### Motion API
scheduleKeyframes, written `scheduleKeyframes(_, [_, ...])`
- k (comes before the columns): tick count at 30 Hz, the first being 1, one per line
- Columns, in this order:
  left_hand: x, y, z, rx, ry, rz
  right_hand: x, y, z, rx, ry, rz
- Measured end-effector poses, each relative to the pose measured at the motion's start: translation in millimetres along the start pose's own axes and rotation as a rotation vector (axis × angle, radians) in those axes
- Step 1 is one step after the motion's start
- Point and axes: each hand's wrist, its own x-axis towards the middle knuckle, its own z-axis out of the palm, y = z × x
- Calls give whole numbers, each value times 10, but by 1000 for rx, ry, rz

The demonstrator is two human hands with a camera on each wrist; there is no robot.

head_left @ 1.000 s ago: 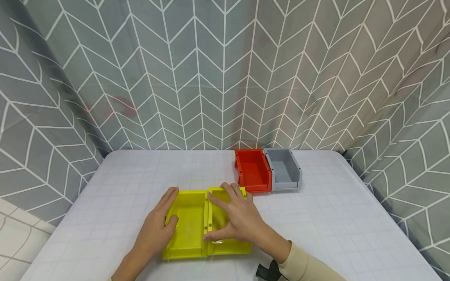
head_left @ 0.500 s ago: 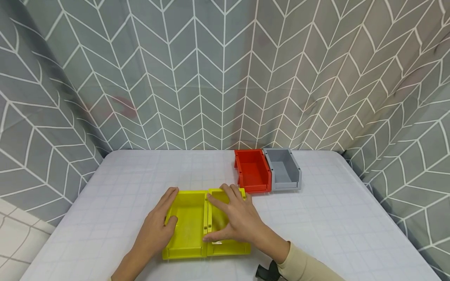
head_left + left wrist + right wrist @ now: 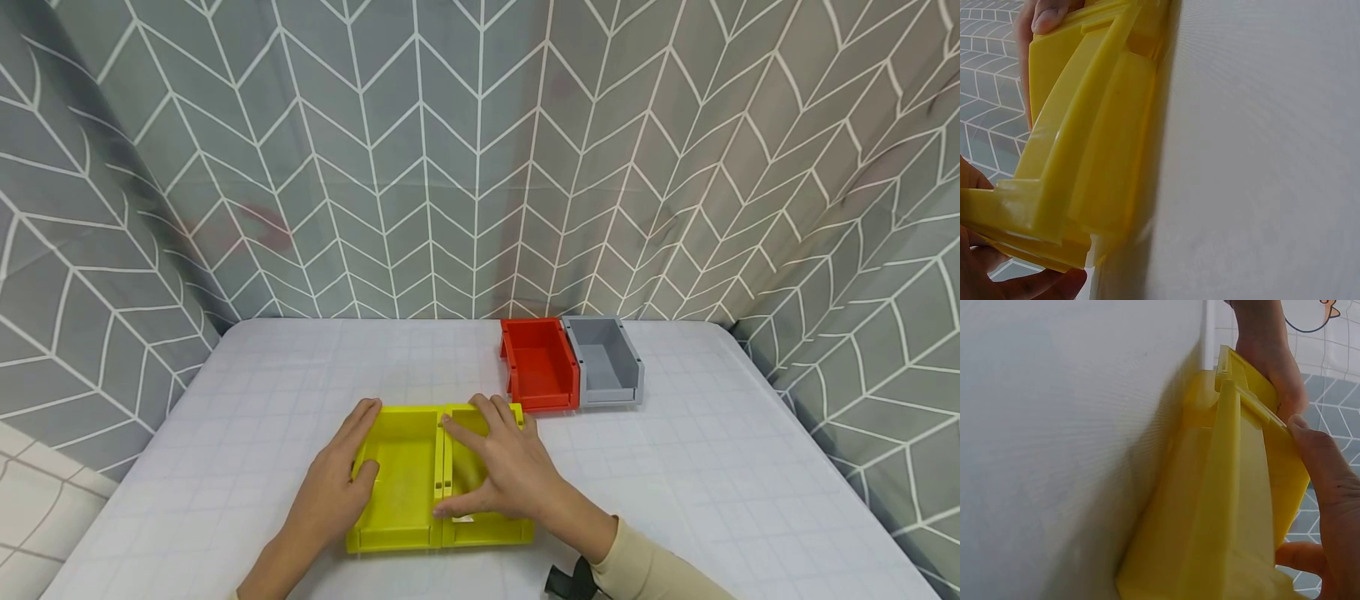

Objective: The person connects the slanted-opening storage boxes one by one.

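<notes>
Two yellow storage bins stand side by side on the table, their neighbouring walls together. My left hand [image 3: 330,492] grips the outer wall of the left yellow bin [image 3: 393,537], thumb inside; in the left wrist view its fingers [image 3: 1029,286] curl round the lower outside. Across the right yellow bin [image 3: 491,533] spreads my right hand [image 3: 517,471], thumb and index finger on the joined middle rims, other fingers at the back and right rim. The right wrist view shows that thumb [image 3: 1325,462] on the rim. Much of the right bin's inside is hidden.
Behind and to the right, a red bin [image 3: 540,362] and a grey bin [image 3: 603,362] stand together on the white table [image 3: 712,467]. A black object [image 3: 573,579] sits beside the right sleeve [image 3: 660,567]. Patterned grey curtains [image 3: 420,167] surround the table's back and sides.
The right yellow bin has shifted very slightly towards me and to the left, with my right hand on it. My left hand and the red and grey bins look unmoved.
</notes>
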Motion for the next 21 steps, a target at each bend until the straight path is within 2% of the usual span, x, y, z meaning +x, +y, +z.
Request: scheduleKeyframes(21, [13,-20,-8,-4,-11,8,-9,15,15,-24,-17,6])
